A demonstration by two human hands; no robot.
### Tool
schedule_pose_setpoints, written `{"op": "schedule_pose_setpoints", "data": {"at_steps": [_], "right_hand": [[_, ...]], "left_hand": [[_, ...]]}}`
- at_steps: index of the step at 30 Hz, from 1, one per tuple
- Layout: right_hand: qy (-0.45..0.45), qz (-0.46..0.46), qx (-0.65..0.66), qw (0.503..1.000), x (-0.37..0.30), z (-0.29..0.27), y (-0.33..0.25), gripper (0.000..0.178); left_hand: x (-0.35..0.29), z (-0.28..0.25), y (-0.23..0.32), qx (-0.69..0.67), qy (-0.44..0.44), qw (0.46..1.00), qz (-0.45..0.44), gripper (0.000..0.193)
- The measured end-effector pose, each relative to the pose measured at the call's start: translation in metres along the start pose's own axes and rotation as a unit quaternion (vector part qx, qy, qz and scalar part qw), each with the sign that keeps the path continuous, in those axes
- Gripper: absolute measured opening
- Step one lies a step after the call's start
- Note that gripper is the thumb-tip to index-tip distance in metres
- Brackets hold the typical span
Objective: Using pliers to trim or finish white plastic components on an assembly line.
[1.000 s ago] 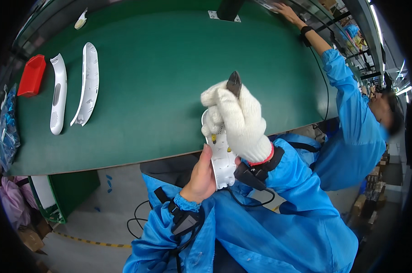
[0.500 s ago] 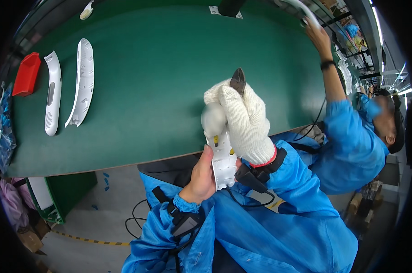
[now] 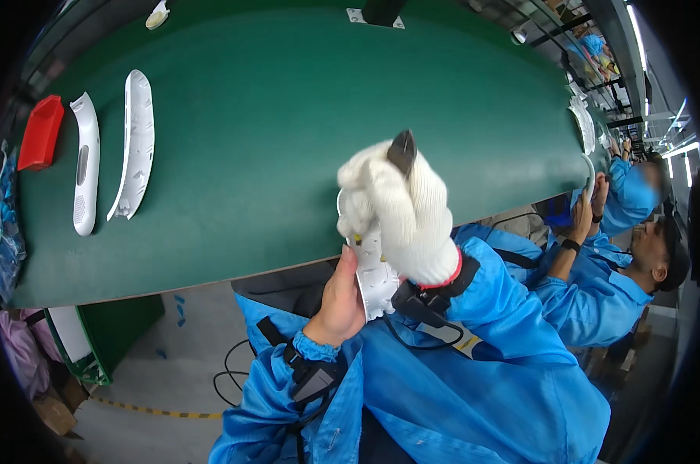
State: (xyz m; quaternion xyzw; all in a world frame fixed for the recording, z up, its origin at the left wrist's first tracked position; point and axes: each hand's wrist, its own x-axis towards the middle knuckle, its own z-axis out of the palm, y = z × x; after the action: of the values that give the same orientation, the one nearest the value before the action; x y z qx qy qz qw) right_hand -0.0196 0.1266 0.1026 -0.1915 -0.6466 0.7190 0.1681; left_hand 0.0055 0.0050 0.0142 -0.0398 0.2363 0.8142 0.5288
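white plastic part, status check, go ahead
Left hand bare, holding white plastic part. Gloved right hand pressing dark tool on it. Nothing in the way.

On the wide green table (image 3: 303,116) lie two long white curved plastic panels (image 3: 133,143), side by side, and a red plastic tray (image 3: 40,131) is just beside them. A co-worker in blue coat (image 3: 597,301) stands at the right.
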Motion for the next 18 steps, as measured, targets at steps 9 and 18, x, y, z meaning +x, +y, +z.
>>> {"op": "schedule_pose_setpoints", "data": {"at_steps": [9,18], "right_hand": [[0.079,0.056,0.046,0.994,0.004,-0.015,-0.002,0.033],[0.085,0.040,-0.014,0.995,0.012,-0.014,0.002,0.032]], "left_hand": [[-0.001,-0.007,-0.002,0.013,-0.043,0.999,-0.017,0.067],[0.000,-0.004,-0.003,0.050,-0.021,0.999,0.000,0.066]]}}
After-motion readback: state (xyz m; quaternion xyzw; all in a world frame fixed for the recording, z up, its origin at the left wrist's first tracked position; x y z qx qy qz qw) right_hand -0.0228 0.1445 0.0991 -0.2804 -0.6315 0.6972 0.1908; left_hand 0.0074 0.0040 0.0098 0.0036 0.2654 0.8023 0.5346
